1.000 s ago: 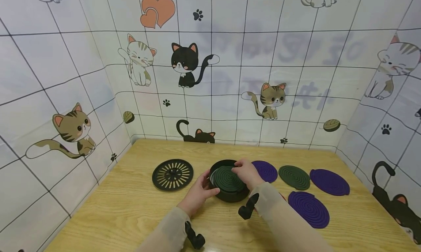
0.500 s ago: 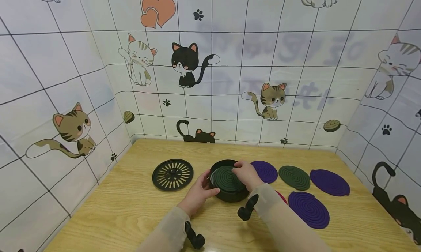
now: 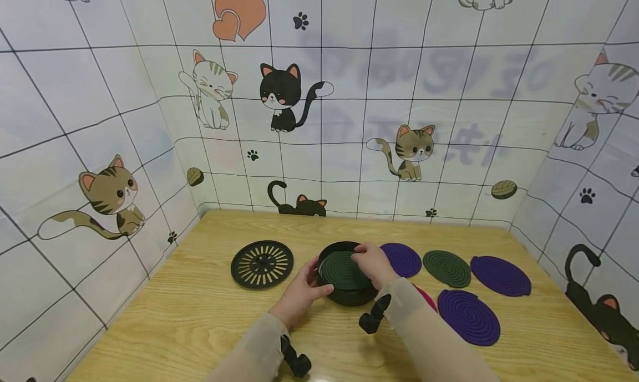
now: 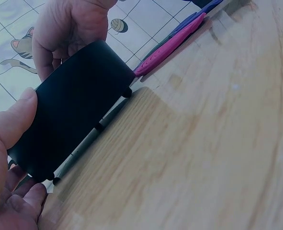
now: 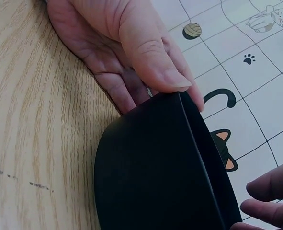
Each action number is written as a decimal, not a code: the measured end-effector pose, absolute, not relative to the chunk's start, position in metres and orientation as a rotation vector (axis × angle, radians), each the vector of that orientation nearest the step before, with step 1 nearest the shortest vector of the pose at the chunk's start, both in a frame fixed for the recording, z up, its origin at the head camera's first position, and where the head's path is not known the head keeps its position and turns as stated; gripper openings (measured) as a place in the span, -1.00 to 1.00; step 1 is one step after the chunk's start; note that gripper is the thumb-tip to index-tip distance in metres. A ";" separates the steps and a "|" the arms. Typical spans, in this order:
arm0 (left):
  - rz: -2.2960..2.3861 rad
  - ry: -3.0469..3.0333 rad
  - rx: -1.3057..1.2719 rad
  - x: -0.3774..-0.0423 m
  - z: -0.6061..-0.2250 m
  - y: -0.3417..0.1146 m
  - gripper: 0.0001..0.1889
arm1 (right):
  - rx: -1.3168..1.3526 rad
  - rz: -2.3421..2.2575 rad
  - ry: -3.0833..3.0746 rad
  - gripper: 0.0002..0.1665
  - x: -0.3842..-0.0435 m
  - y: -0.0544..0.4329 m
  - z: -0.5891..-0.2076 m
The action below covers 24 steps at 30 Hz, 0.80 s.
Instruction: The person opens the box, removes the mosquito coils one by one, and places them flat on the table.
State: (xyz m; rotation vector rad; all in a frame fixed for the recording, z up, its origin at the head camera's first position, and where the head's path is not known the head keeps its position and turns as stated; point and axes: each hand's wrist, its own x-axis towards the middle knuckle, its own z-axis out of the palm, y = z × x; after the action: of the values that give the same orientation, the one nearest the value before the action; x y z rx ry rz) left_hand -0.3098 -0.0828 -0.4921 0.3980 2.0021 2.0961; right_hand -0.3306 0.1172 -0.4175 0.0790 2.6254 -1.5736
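A round black coaster holder (image 3: 349, 299) with low walls and small feet stands on the table in the middle of the head view. Inside it lies a green spiral coaster (image 3: 344, 272), lighter along its left edge. My left hand (image 3: 298, 294) grips the holder's left side, its thumb against the outer wall in the left wrist view. Over the right rim comes my right hand (image 3: 374, 263), fingers bent down to the green coaster's edge. The holder's black wall (image 5: 146, 167) hides what lies inside it from the right wrist view.
A slotted black lid (image 3: 262, 264) lies at left. To the right are purple coasters (image 3: 469, 317), another green coaster (image 3: 446, 269) and a pink one (image 3: 425, 298), partly under my right sleeve. Cat-printed cloth walls (image 3: 344, 166) enclose the wooden table.
Both hands keep almost the same places on the holder and the green coaster. My right forearm has shifted slightly left, showing more of the pink coaster.
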 end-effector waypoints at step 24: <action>2.096 2.010 0.375 -0.309 -0.490 -0.083 -0.07 | 0.065 -1.486 2.629 -0.55 -0.332 0.115 -0.422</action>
State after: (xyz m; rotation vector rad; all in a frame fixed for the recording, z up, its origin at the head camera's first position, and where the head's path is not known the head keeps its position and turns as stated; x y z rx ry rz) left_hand -0.3086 -0.0828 -0.4901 0.3750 2.0101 2.0957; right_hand -0.3323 0.1153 -0.4224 0.0655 2.6292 -1.4856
